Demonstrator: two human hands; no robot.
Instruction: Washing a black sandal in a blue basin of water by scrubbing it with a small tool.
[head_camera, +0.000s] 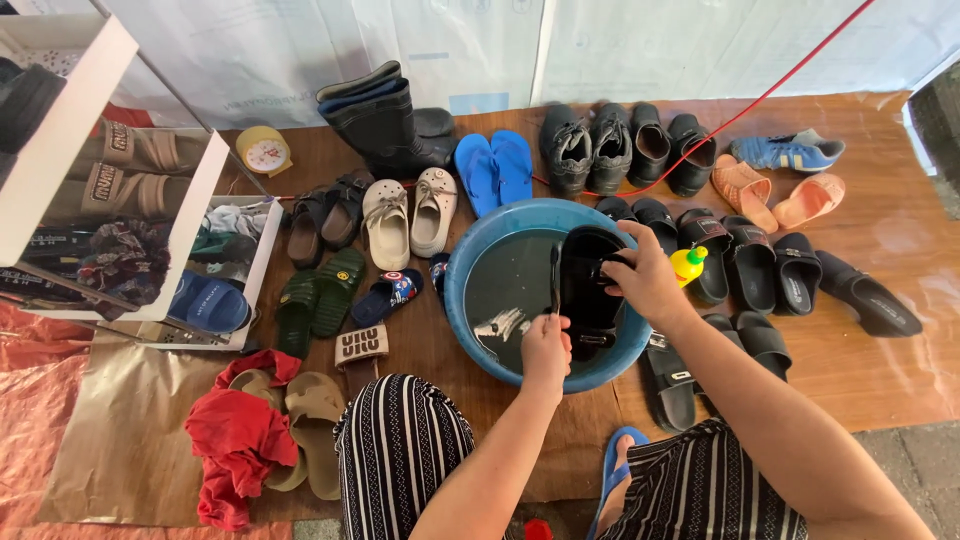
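The right hand (645, 275) grips a black slipper (588, 290) by its strap end and keeps it tilted over the blue basin (470, 260), so the sole faces the person and the dirty water falls back inside. The left hand (545, 350) closes around the handle of a thin brush (555, 280), which points up and away from the wrist and touches the slipper's near edge. Both forearms reach forward from the knees, the right one bent inward. Beyond and beside the hands, many other shoes lie in rows, and a small yellow bottle (688, 265) stands just right of the right hand.
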